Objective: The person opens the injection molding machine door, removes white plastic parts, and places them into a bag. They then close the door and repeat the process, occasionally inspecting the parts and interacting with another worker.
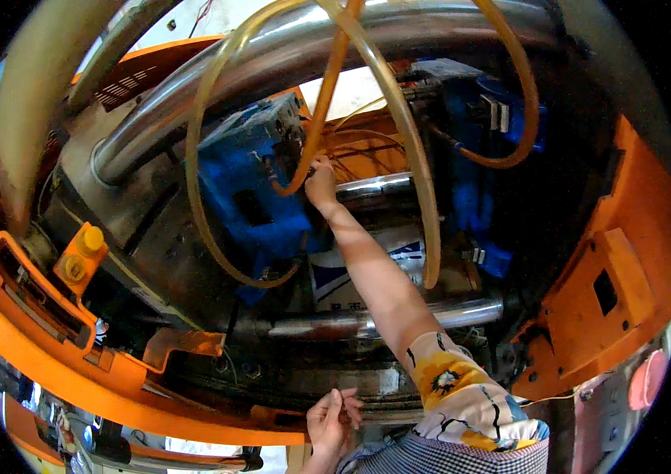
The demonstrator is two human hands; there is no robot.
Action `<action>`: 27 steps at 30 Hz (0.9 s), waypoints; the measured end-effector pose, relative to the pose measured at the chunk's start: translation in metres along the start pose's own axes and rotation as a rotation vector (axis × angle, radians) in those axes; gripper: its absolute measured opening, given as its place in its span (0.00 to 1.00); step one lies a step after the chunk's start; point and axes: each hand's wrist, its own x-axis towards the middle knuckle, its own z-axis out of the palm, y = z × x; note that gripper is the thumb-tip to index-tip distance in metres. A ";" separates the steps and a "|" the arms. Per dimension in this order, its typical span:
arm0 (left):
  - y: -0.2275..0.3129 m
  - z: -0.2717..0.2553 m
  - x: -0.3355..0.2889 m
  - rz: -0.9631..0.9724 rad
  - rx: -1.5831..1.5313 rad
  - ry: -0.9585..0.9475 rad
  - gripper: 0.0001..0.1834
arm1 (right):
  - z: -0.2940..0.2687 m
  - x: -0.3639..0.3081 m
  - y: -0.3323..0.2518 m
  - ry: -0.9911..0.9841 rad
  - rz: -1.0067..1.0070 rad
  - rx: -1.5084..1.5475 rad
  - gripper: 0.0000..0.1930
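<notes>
My right arm stretches far into an orange-framed machine. The right hand (321, 183) is closed at the right face of a blue mould block (245, 186), beside an amber hose; what its fingers grip, if anything, is hidden. Near the lower edge, close to my body, my left hand (334, 423) hangs with loosely bent, parted fingers and nothing visible in it. Across from the first block stands a second blue mould half (466, 186), partly in shadow. Between the two, below my forearm, lies a white sheet with blue patches (331, 280).
Pale and amber hoses (422, 182) loop down in front of the blocks. Thick steel tie bars (470, 312) cross above and below. An orange frame (59, 340) curves along the front left, and an orange guard (600, 292) stands right. Yellow buttons (82, 253) sit at left.
</notes>
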 end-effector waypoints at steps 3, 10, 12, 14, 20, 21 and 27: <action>-0.001 -0.004 -0.008 0.048 -0.048 -0.015 0.19 | -0.001 0.003 0.001 -0.004 -0.024 -0.092 0.14; 0.007 -0.006 -0.033 0.351 0.230 -0.212 0.12 | 0.005 0.015 0.038 -0.156 0.072 0.046 0.22; 0.016 -0.011 -0.044 0.764 0.548 -0.150 0.08 | 0.008 0.008 0.032 -0.206 0.153 0.105 0.23; 0.022 -0.026 -0.065 1.079 0.847 -0.074 0.08 | 0.007 -0.001 0.022 -0.203 0.116 0.129 0.20; 0.023 -0.097 -0.097 1.484 0.953 0.642 0.18 | 0.008 0.011 0.057 -0.151 0.183 0.085 0.16; 0.011 -0.101 -0.091 1.413 0.698 0.804 0.30 | 0.007 0.017 0.062 -0.108 0.177 0.198 0.15; 0.029 -0.118 -0.072 1.081 0.284 0.477 0.25 | -0.022 -0.005 -0.039 -0.127 0.508 0.441 0.19</action>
